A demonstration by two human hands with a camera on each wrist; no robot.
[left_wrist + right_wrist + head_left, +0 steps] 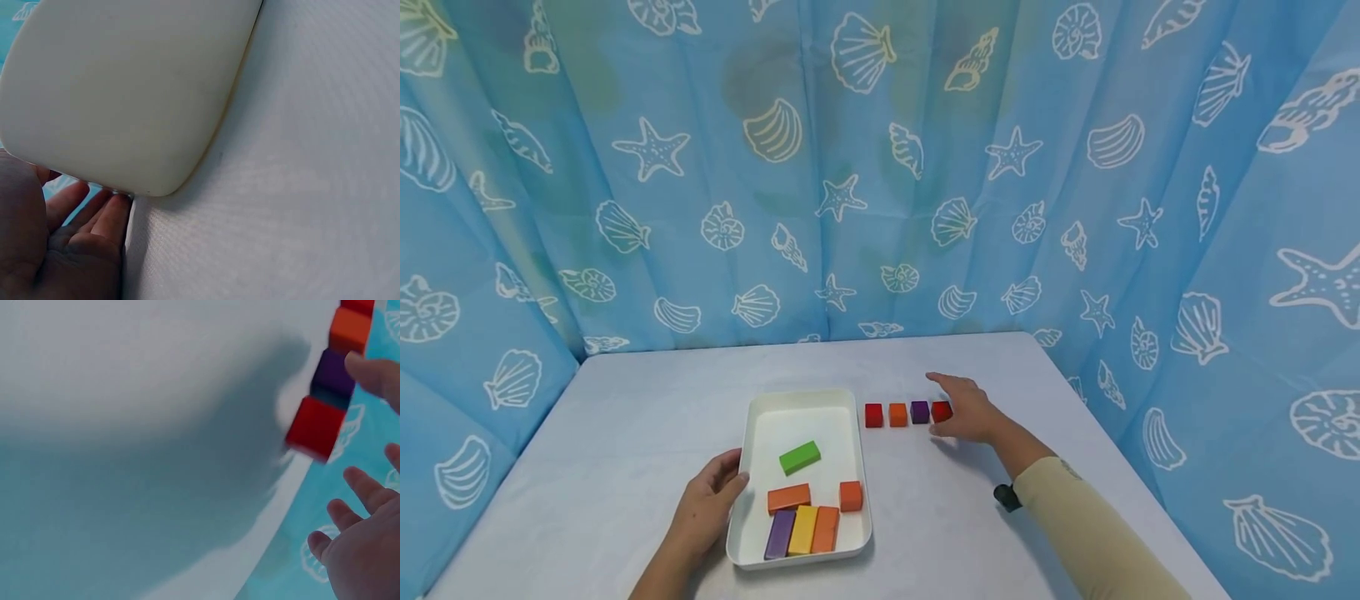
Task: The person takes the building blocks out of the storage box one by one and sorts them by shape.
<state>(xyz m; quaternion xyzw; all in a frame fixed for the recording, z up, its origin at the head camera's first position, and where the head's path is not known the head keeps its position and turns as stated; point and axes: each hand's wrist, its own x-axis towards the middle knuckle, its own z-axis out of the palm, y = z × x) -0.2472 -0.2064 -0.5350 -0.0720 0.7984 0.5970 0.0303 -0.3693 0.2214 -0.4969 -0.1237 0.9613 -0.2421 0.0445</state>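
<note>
Head view: the right hand (966,410) hovers over the right end of a short row of four small cubes that runs left to right on the worktop (625,417), just beside the right rim of the white tray (801,398). From the tray outward the row reads red cube (873,414), orange cube (898,413), purple cube (920,411), then a second red cube, the end cube (942,410), which lies right at the palm side of that hand. The fingers are spread and nearly straight, pointing toward the far edge of the worktop; they hold nothing. In the right wrist view the end cube (315,427) sits just clear of the fingertips (375,372), with a gap showing between them, so the hand is beside it and not on it.

The left hand (707,500) rests against the tray's left rim near the near-left corner, thumb on the rim, fingers relaxed alongside the wall. The left wrist view shows the fingers (94,215) straight against the tray's outer wall (125,94), not curled round it.

Inside the tray lie a green block (800,457) near the middle, an orange block (788,497) and a small orange cube (851,495) below it, and purple (779,533), yellow (802,530) and orange bars (825,529) side by side at the near edge. The right hand is far nearer the row; the left is nearer the tray.
</note>
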